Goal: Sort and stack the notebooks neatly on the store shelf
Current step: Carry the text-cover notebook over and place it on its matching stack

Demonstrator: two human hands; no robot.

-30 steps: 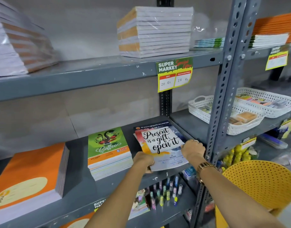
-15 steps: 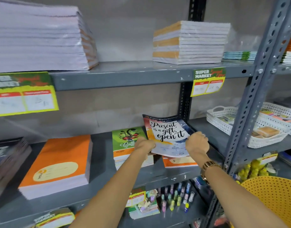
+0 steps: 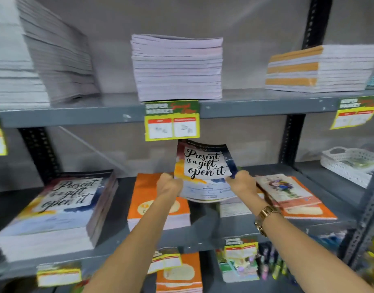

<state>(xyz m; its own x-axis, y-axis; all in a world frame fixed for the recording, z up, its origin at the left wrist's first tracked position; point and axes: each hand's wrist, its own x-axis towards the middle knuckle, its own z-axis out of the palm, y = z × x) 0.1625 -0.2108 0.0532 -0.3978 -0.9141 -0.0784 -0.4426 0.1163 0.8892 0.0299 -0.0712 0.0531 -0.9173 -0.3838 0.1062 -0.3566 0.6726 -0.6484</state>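
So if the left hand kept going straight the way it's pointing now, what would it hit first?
Probably the bare grey back wall behind the shelf. The left hand points forward above the orange notebook stack, holding the "Present is a gift" notebook; depth is unclear.

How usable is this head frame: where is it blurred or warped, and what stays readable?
Head view: motion blur smears the edges, so the left stack of notebooks and the price tags are soft and their figures unreadable. The held notebook, gripped by the left hand and right hand, stays sharp enough to read. Wide-angle bending tilts the shelf posts. Lighting is even, without harsh glare.
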